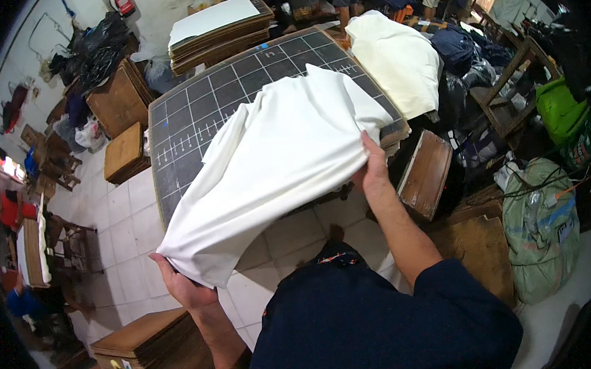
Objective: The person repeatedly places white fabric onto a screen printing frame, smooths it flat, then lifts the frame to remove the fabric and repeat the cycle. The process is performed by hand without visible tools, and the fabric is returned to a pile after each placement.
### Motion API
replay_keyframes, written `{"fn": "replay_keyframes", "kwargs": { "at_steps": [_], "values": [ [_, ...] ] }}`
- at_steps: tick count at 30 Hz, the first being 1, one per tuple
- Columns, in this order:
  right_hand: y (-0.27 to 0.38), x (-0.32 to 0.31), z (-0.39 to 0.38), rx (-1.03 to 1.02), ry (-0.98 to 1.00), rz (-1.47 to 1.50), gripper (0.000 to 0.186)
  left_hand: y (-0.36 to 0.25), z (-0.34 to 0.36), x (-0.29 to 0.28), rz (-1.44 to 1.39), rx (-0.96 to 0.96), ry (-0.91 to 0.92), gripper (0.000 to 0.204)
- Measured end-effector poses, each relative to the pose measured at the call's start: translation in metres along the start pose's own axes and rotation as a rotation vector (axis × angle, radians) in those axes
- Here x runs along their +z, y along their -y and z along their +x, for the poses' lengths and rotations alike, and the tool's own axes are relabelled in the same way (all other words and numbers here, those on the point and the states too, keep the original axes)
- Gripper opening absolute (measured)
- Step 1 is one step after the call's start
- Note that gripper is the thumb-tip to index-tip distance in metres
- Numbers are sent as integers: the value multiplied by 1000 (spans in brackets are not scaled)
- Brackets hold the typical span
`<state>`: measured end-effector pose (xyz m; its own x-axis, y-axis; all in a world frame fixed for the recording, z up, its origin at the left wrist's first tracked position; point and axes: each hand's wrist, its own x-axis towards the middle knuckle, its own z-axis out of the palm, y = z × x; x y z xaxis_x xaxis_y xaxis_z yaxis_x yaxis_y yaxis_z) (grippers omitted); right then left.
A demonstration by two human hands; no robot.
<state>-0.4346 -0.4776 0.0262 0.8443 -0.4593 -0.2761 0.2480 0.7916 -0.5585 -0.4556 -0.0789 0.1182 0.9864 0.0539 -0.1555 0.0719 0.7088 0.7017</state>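
Hands, two (184,283) (375,172), grip one white garment (279,151) over one gridded board (188,116).

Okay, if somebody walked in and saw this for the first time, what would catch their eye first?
Most striking is the big white cloth stretched across the middle, held by the left hand at its lower corner and the right hand at its right edge. Beneath it lies a dark gridded board. A cream fabric stack sits beyond at upper right, and a bright green bag stands out at the far right.
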Motion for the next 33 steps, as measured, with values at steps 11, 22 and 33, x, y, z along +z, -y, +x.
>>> {"fn": "replay_keyframes", "kwargs": {
  "at_steps": [11,22,33],
  "values": [
    [-41,-66,-56,263,-397,-149,44,-10,9,-34,171,-48,-252,55],
    [115,5,-74,-161,-128,3,30,-64,15,-12,40,208,-232,48],
    [207,47,-78,-494,134,-297,30,-129,62,-46,407,838,-221,48]
  ]
}}
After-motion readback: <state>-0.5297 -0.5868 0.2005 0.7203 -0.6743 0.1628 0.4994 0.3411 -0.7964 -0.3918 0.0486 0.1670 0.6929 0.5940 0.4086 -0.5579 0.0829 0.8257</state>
